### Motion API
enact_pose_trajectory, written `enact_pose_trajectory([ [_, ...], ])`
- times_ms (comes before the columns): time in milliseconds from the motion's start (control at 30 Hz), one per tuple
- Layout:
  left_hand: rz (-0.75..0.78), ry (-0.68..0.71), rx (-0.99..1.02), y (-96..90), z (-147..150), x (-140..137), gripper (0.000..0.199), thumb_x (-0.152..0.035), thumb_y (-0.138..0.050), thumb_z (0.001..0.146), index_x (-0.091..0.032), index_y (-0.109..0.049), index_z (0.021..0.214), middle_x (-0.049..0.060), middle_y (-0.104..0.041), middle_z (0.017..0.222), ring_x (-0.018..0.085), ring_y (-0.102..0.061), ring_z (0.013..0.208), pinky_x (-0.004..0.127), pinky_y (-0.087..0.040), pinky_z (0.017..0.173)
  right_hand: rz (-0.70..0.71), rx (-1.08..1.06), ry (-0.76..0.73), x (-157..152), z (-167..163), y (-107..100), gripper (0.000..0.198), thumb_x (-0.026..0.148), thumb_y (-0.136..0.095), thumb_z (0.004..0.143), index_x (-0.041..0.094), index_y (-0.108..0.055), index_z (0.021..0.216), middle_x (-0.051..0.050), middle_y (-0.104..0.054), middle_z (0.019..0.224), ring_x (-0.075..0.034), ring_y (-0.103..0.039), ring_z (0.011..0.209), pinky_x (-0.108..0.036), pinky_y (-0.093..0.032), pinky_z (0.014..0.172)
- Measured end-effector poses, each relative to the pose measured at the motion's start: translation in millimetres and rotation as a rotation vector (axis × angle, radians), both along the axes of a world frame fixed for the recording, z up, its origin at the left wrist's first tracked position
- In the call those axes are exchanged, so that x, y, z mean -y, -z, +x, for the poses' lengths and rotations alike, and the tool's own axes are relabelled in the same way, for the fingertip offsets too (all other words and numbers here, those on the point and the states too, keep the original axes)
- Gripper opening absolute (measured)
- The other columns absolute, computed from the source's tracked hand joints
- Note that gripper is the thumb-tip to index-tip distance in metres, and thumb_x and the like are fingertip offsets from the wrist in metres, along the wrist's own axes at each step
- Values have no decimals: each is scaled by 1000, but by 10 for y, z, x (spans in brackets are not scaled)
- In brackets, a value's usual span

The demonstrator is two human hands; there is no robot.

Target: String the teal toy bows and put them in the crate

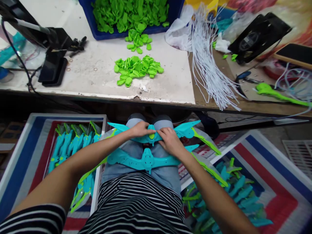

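Across my knees lie two turquoise wing-shaped plastic parts with thin lime-green arms and clear film at their ends. On the farther wing-shaped part (187,129), my left hand (141,129) grips near the middle, its thumb at a small green plastic piece (151,136) on the centre. My right hand (169,139) closes over the same part just right of centre, fingers bent on its top edge. The nearer wing-shaped part (147,161) rests on my thighs, apart from both hands.
Loose green pieces (136,68) are heaped on the worktable (80,73), below a blue bin (97,35) of more. White cords (207,61) hang at the table edge. Striped-lined crates (18,165) with turquoise parts (64,143) flank my legs. A black fan (258,37) stands right.
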State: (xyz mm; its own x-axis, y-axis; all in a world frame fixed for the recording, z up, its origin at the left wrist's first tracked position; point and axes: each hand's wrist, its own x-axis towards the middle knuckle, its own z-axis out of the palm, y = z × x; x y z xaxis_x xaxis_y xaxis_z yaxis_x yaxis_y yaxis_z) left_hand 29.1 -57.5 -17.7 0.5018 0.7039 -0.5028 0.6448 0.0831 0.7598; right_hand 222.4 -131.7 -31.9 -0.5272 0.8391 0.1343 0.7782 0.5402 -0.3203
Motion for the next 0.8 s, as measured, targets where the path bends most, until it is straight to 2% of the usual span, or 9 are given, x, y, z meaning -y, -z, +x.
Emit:
enact_pose_trajectory([
  [100, 374, -36, -96, -119, -10, 182, 36, -35, -63, 80, -14, -59, 109, 11, -63, 108, 24, -57, 104, 33, -46, 88, 53, -149, -15, -237, 26, -292, 24, 22, -50, 88, 20, -65, 107, -9, -65, 100, -24, -58, 92, -38, -50, 80],
  [200, 562, -34, -135, -256, -56, 601, 34, -31, -52, 88, -13, -55, 117, 14, -58, 116, 26, -52, 113, 39, -42, 97, 251, -235, 142, -780, 9, -564, 24, 24, -44, 92, 19, -66, 99, -9, -66, 94, -24, -58, 91, -41, -48, 84],
  [267, 485, 40, -158, -276, -93, 952, 37, -34, -51, 89, -13, -55, 118, 14, -59, 114, 27, -55, 110, 40, -45, 95, 334, -235, 231, -1272, -58, -655, 23, 26, -45, 91, 19, -66, 97, -10, -65, 95, -26, -56, 93, -45, -46, 88],
  [333, 369, 93, -198, -238, -120, 1248, 52, -36, -56, 85, -14, -47, 131, 16, -56, 123, 29, -54, 113, 41, -46, 96, 332, -234, 287, -1767, -176, -664, 21, 27, -48, 89, 18, -66, 96, -11, -62, 99, -28, -53, 97, -48, -44, 91],
  [400, 273, 108, -249, -178, -126, 1418, 67, -36, -57, 84, -15, -33, 143, 16, -54, 128, 30, -55, 114, 42, -47, 95, 284, -221, 335, -2169, -335, -625, 21, 29, -50, 88, 16, -64, 97, -14, -59, 102, -31, -50, 102, -51, -42, 93],
  [467, 217, 103, -286, -136, -112, 1460, 70, -36, -54, 85, -17, -26, 147, 16, -56, 126, 30, -57, 111, 42, -48, 93, 236, -201, 399, -2424, -501, -584, 21, 31, -53, 87, 14, -63, 96, -16, -56, 105, -33, -48, 106, -54, -41, 92],
  [600, 172, 89, -293, -136, -85, 1379, 67, -39, -50, 87, -20, -28, 147, 15, -55, 128, 31, -59, 110, 41, -48, 92, 211, -229, 522, -2515, -662, -587, 17, 32, -58, 83, 16, -61, 81, -17, -57, 104, -34, -47, 106, -58, -42, 88],
  [700, 146, 82, -270, -168, -97, 1320, 68, -39, -51, 87, -20, -28, 147, 15, -55, 129, 31, -59, 111, 40, -48, 93, 180, -318, 561, -2308, -526, -648, 16, 32, -58, 80, 18, -62, 74, -12, -64, 91, -29, -54, 96, -50, -45, 85],
  [800, 137, 85, -248, -201, -99, 1233, 69, -39, -52, 87, -18, -27, 147, 16, -54, 130, 31, -57, 115, 41, -46, 94, 18, -366, 670, -1967, -259, -717, 17, 33, -59, 76, 17, -66, 77, -7, -66, 77, -23, -59, 78, -37, -48, 75],
])
